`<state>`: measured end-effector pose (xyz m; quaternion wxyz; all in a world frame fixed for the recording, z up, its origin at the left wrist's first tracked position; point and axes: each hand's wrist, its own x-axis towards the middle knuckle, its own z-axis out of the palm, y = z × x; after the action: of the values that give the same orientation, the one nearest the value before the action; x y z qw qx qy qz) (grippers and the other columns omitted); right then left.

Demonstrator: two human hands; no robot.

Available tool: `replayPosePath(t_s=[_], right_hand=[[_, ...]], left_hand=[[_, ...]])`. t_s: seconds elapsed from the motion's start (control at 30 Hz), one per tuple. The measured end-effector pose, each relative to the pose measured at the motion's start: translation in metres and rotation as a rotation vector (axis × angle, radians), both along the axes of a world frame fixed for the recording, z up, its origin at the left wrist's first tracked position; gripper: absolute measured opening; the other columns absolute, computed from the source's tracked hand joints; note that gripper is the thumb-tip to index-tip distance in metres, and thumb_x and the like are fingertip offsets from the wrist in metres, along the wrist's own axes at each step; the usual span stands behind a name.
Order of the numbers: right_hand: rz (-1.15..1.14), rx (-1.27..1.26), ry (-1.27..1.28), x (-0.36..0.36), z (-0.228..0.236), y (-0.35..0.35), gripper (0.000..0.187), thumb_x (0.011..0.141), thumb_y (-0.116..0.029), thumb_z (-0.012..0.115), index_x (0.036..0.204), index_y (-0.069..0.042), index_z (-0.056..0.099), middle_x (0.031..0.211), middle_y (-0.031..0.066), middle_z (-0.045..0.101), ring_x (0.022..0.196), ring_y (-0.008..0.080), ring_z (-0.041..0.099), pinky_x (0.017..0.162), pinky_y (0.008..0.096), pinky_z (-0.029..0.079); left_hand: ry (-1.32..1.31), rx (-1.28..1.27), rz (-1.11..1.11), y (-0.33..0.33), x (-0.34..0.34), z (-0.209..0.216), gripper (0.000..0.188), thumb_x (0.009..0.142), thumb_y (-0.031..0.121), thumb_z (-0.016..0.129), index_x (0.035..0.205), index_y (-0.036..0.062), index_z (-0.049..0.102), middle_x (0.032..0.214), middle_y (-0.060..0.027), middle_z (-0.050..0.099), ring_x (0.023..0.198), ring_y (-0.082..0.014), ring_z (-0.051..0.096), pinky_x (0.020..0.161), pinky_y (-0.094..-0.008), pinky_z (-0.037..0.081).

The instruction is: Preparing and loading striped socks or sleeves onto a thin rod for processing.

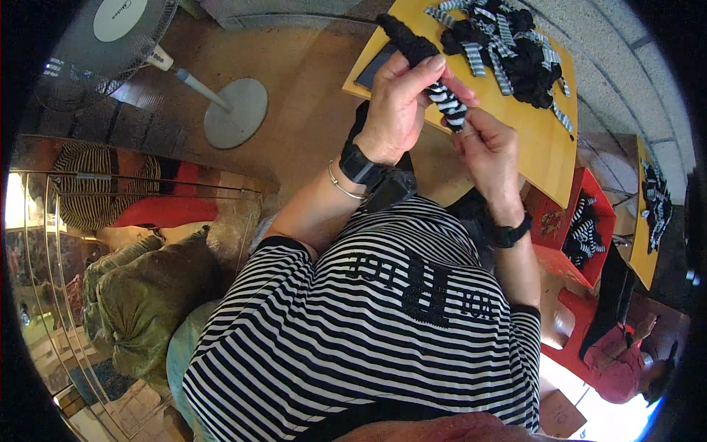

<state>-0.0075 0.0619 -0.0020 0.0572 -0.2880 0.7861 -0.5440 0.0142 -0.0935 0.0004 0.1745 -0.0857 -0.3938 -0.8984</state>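
My left hand (401, 103) is wrapped round a slim black plush piece (412, 44) with a black-and-white striped lower part. Its fuzzy black end sticks out beyond my thumb toward the far left. The fingertips of my right hand (486, 144) pinch the tip of the striped end. Both hands are raised in front of my chest, close to the near edge of a yellow wooden table (541, 151). On that table lies a heap of black fuzzy pieces with grey-and-white striped strips (508, 51). A dark flat pad (374, 68) is partly hidden behind my left hand.
A red box (600, 254) with striped pieces stands right of the table. Beyond it, another yellow table (644, 254) carries more pieces. A standing fan (236, 110) is at far left, and stuffed sacks (155, 302) lie at left. A person in red (618, 368) is at lower right.
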Motion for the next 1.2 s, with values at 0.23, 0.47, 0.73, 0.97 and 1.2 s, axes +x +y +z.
replayPosePath(t_s=[0.23, 0.47, 0.73, 0.97, 1.2], right_hand=[[0.162, -0.139, -0.320, -0.004, -0.010, 0.001, 0.020, 0.098, -0.015, 0.051, 0.102, -0.002, 0.066, 0.063, -0.0058, 0.049, 0.051, 0.0010, 0.037, 0.046, 0.0173, 0.026], [0.141, -0.049, -0.192, -0.014, -0.008, 0.021, 0.015, 0.094, -0.007, 0.054, 0.098, 0.001, 0.066, 0.065, -0.0051, 0.050, 0.059, 0.0027, 0.042, 0.052, 0.0193, 0.036], [0.097, -0.022, -0.130, -0.012, -0.001, 0.019, 0.013, 0.093, -0.005, 0.055, 0.095, 0.001, 0.067, 0.066, -0.0038, 0.053, 0.060, 0.0028, 0.045, 0.053, 0.0198, 0.037], [0.119, -0.208, -0.390, 0.004, -0.003, 0.001, 0.017, 0.097, -0.013, 0.054, 0.096, -0.002, 0.067, 0.064, -0.0059, 0.051, 0.056, 0.0019, 0.043, 0.049, 0.0177, 0.034], [0.196, -0.185, -0.423, -0.009, -0.021, 0.025, 0.019, 0.098, -0.017, 0.053, 0.101, -0.004, 0.066, 0.062, -0.0059, 0.050, 0.048, 0.0010, 0.040, 0.042, 0.0170, 0.029]], left_hand=[[-0.021, 0.031, 0.101, -0.008, -0.001, 0.006, 0.024, 0.099, 0.026, 0.047, 0.101, 0.0029, 0.054, 0.097, -0.0188, 0.066, 0.089, -0.0334, 0.067, 0.084, -0.0464, 0.053], [0.052, -0.001, 0.093, -0.027, 0.002, 0.008, 0.031, 0.099, 0.032, 0.044, 0.095, 0.0025, 0.055, 0.088, -0.0174, 0.065, 0.089, -0.0355, 0.065, 0.085, -0.0483, 0.050], [0.187, -0.093, 0.023, -0.007, -0.006, 0.003, 0.036, 0.100, 0.038, 0.043, 0.088, 0.0056, 0.053, 0.064, -0.0076, 0.051, 0.071, -0.0310, 0.063, 0.070, -0.0426, 0.051], [0.078, -0.067, 0.088, -0.002, -0.006, 0.006, 0.041, 0.099, 0.042, 0.041, 0.089, 0.0044, 0.052, 0.066, -0.0080, 0.053, 0.069, -0.0288, 0.063, 0.069, -0.0408, 0.052], [0.111, 0.079, 0.036, -0.014, -0.009, 0.003, 0.049, 0.099, 0.051, 0.034, 0.089, 0.0073, 0.054, 0.071, -0.0094, 0.057, 0.072, -0.0327, 0.062, 0.073, -0.0468, 0.048]])
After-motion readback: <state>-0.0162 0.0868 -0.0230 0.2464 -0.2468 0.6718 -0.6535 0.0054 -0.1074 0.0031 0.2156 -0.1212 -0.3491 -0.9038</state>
